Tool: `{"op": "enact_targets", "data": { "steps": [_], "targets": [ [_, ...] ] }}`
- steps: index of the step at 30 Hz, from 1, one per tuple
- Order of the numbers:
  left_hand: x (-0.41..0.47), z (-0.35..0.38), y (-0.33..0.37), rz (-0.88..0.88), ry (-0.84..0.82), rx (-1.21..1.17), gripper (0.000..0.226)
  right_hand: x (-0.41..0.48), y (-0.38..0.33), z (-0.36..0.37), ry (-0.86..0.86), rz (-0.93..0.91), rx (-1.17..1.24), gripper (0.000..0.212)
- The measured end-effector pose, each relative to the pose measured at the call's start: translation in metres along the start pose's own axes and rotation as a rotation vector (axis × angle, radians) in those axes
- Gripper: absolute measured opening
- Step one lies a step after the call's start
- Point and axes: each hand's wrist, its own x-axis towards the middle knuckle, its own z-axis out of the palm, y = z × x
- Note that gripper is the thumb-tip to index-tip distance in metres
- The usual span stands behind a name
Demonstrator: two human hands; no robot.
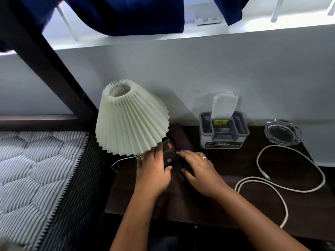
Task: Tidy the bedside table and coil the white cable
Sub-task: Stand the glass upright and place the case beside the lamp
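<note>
well right of both hands [154,173] [201,173] lies white cable [324,179].

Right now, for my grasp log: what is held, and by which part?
The left hand grips the dark red-labelled box by its near end; the right hand touches its side.

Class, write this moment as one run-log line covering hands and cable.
left hand: holds dark pack beside lamp | right hand: straight fingers touch dark pack | white cable: loose on bedside table, uncoiled, untouched
</note>
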Motion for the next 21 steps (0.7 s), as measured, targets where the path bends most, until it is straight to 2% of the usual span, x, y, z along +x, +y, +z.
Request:
{"op": "enact_targets", "data": {
  "steps": [4, 9, 17, 21],
  "targets": [
    [0.000, 0.001, -0.015, -0.053, -0.035, 0.079, 0.083, 0.003, -0.006, 0.003, -0.080, 0.045, 0.130, 0.061],
    [0.007, 0.010, -0.008, -0.064, 0.093, 0.173, 0.082, 0.005, -0.007, 0.005, -0.135, 0.134, 0.332, 0.077],
    [0.016, 0.023, -0.007, -0.057, 0.153, 0.219, 0.068, 0.003, -0.009, 0.005, -0.105, 0.198, 0.491, 0.047],
    [0.017, 0.028, -0.006, -0.092, 0.134, 0.250, 0.072, -0.003, -0.010, 0.001, -0.135, 0.228, 0.512, 0.038]
  ]
}}
